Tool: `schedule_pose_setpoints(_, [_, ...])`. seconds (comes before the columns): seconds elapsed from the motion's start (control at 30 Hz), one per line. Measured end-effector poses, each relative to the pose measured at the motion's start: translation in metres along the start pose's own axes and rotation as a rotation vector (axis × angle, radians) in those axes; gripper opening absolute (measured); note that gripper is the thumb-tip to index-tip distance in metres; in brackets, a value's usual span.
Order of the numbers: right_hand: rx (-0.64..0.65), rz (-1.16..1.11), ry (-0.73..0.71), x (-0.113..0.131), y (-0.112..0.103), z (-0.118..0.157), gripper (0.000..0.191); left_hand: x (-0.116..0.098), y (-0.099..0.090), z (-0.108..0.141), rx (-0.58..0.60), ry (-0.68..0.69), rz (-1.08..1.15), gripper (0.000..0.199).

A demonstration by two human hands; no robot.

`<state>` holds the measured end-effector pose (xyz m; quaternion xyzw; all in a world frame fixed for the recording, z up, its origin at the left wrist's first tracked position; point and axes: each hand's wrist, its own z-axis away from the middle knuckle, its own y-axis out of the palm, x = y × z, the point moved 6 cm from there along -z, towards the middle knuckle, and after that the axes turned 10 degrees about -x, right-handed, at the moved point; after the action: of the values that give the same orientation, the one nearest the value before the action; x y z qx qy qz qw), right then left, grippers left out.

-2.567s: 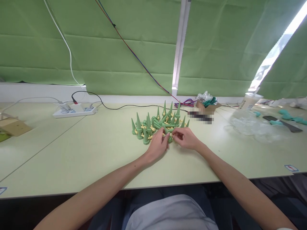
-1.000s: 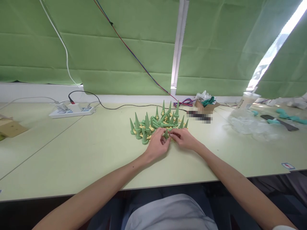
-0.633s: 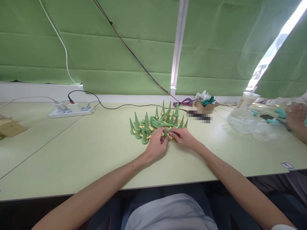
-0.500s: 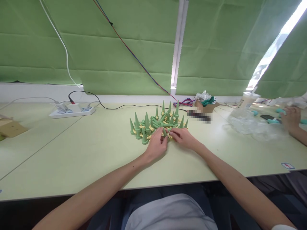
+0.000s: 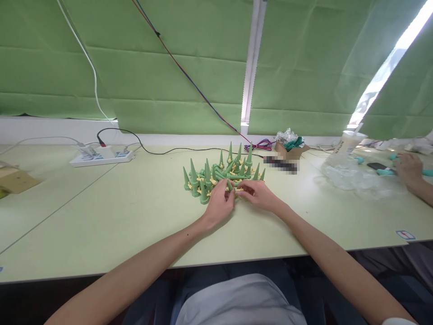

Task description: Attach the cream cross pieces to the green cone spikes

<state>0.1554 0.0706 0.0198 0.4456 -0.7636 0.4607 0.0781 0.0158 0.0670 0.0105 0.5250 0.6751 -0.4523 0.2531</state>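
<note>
My left hand (image 5: pixel 220 203) is closed around a green cone-shaped piece (image 5: pixel 230 185), whose pointed tip shows between thumb and fingers. Against it, my right hand (image 5: pixel 259 194) pinches a small yellow piece (image 5: pixel 240 190), mostly covered by the fingertips. Just behind both hands stands a cluster of green cones (image 5: pixel 204 192) with flat-sided bases, several carrying small yellow pieces. Green rods (image 5: pixel 233 177) lie in the middle of the cluster.
A white power strip (image 5: pixel 101 158) sits at the back left, its black cable running along the wall. Right of the cluster are a small cardboard box (image 5: pixel 294 152), a plastic cup (image 5: pixel 345 144) and clear plastic wrap. Another person's hand (image 5: pixel 409 169) rests far right, near a phone (image 5: pixel 380 168).
The cone in my left hand has tilted and shifted slightly left. My right fingertips have moved slightly lower beside it. The cluster stays in place.
</note>
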Motion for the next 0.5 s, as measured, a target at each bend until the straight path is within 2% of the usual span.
schedule_pose_setpoints(0.23, [0.012, 0.033, -0.012, -0.0009, 0.0010, 0.0000, 0.019, -0.0010, 0.0037, 0.0030, 0.073, -0.048, 0.085, 0.012])
schedule_pose_setpoints(0.5, [0.026, 0.053, -0.030, 0.0003, 0.0020, 0.0000, 0.028, 0.0011, 0.0059, 0.0040, 0.084, -0.016, 0.035, 0.011])
